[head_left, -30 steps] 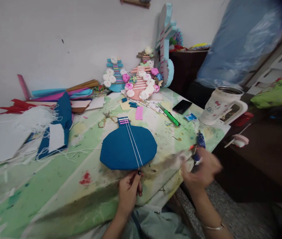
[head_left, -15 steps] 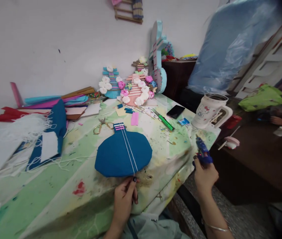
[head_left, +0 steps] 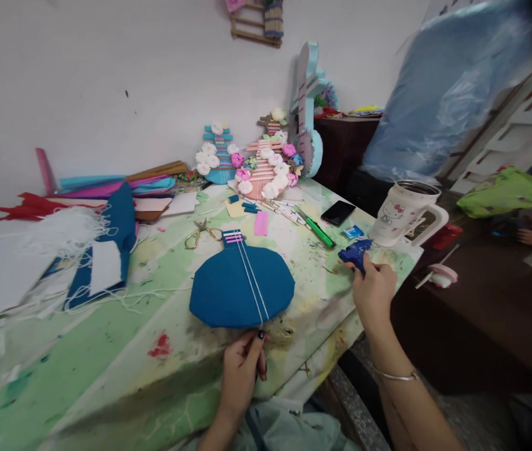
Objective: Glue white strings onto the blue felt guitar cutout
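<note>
A flat blue shape (head_left: 228, 291) with a short neck lies on the table, pink and white strips across the neck. Two white strings (head_left: 252, 282) run down over its face to the near edge. There my left hand (head_left: 243, 363) pinches the string end between thumb and fingers, just below the edge. Over the table's right side, my right hand (head_left: 375, 289) is wrapped round a blue glue gun (head_left: 356, 252), which points left near the mug. Gold-handled scissors (head_left: 200, 235) lie beyond the blue shape, to the left of its neck.
A white mug (head_left: 400, 216), a phone (head_left: 338, 213) and a green cutter (head_left: 321, 233) sit at the right. Flower-decorated crafts (head_left: 266, 169) stand by the wall. White yarn (head_left: 71, 233) and coloured sheets (head_left: 119, 185) fill the left. Another person's hand (head_left: 531, 238) shows at far right.
My right hand has moved left and forward over the table, and the glue gun has turned from pointing up to pointing left. The left hand still pinches the string. The view has shifted slightly.
</note>
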Demonstrator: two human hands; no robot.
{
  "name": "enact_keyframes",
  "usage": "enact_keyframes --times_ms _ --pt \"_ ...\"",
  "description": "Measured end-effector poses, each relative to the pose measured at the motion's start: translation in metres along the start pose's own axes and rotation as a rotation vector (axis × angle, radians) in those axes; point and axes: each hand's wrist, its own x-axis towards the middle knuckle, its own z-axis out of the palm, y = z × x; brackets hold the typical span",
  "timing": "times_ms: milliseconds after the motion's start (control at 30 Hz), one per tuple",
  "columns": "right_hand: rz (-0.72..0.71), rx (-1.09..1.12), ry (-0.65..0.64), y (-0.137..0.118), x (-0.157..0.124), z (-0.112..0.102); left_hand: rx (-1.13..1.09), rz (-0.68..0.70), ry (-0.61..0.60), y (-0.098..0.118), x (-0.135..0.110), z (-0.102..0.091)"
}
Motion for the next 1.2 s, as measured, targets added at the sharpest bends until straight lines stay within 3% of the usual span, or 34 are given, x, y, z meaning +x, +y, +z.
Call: enact_keyframes --times_ms 200,333,433,500,600,767,1000,1100,1200 --pt "-0.015 0.007 -0.106 -0.004 -0.008 0.016 -0.004 -0.005 -0.016 0.0 0.0 -0.001" --pt "-0.033 0.025 -0.176 0.003 -0.007 0.003 -0.035 -0.033 -0.016 -0.001 0.0 0.0" --pt "-0.066 0.065 -0.115 -0.004 -0.009 -0.017 -0.038 -0.027 -0.019 -0.002 0.001 0.0" --pt "-0.202 0.194 -0.073 -0.019 -0.015 -0.03 -0.039 -0.017 -0.025 -0.002 0.001 0.0" --pt "-0.473 0.43 -0.223 -0.049 -0.032 -0.04 -0.04 -0.003 -0.028 -0.002 0.0 0.0" --pt "-0.691 0.508 -0.37 -0.086 -0.065 -0.025 -0.045 -0.004 -0.025 -0.002 0.0 0.001" --pt "-0.685 0.537 -0.226 -0.101 -0.074 -0.012 0.02 -0.011 -0.032 0.01 -0.001 0.0" --pt "-0.643 0.604 -0.187 -0.109 -0.073 -0.02 0.111 0.096 -0.026 0.028 -0.002 -0.008" --pt "-0.518 0.748 -0.169 -0.121 -0.074 -0.031 0.276 0.292 -0.04 0.055 -0.001 -0.022"
